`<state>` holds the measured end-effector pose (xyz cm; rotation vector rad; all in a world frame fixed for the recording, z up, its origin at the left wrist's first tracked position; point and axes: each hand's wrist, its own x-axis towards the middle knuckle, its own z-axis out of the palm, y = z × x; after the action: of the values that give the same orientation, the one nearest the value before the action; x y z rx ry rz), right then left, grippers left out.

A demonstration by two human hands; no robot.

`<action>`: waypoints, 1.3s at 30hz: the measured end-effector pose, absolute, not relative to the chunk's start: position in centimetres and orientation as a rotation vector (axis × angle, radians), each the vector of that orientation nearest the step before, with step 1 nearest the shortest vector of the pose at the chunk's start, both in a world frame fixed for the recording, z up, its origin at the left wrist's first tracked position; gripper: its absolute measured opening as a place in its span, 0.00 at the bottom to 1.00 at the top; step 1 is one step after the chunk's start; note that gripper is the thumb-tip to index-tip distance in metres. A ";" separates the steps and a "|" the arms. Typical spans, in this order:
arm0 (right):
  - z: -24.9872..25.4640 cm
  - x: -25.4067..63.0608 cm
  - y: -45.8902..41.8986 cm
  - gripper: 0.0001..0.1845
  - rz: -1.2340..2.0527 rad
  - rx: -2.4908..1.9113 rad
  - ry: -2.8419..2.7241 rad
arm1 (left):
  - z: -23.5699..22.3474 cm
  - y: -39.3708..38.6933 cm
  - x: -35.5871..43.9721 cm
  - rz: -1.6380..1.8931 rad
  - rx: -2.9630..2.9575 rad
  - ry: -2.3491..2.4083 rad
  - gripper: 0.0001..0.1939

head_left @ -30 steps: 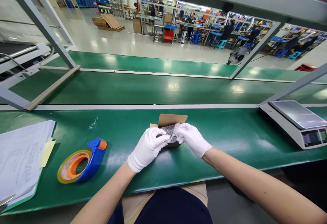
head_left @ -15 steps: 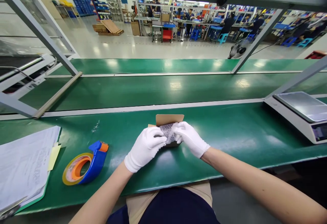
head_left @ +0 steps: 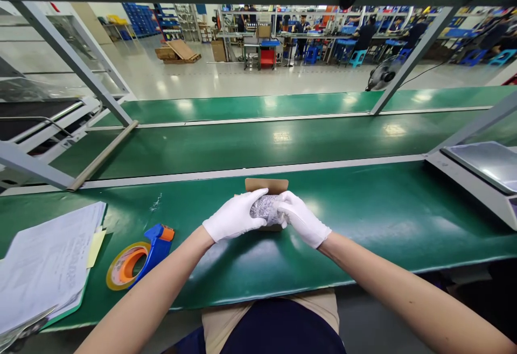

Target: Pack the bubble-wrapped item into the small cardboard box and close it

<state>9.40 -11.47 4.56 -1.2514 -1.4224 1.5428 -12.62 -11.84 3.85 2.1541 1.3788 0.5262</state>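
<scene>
I'm gripping the bubble-wrapped bundle (head_left: pixel 264 208) with both hands, left hand (head_left: pixel 235 218) and right hand (head_left: pixel 301 219), lying left-to-right just above the small cardboard box (head_left: pixel 267 185).

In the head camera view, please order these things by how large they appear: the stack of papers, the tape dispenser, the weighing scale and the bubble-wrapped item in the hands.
1. Stack of papers, cut off by the frame.
2. Weighing scale, also cut off, so first and second place are unsure.
3. Tape dispenser.
4. Bubble-wrapped item, partly covered by the left hand and right hand.
</scene>
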 end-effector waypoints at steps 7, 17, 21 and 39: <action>3.7 8.8 -11.3 0.10 1.536 -1.391 -1.445 | 1.0 -10.4 -14.3 0.716 2.526 1.170 0.36; 3.4 10.0 -11.5 0.08 0.839 -1.542 -1.832 | 1.0 -8.6 -13.8 0.394 2.854 1.128 0.36; 3.5 10.2 -12.6 0.21 0.074 -1.292 -1.998 | 1.5 -8.5 -13.1 0.439 2.761 1.067 0.33; 0.9 10.7 -10.4 0.13 -0.274 -0.869 -2.403 | 3.5 -8.6 -14.9 0.312 2.859 1.005 0.21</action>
<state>10.68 -10.37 0.89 -0.8686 -2.4026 -0.2739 -14.93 -8.64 3.45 2.8590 1.0053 0.3120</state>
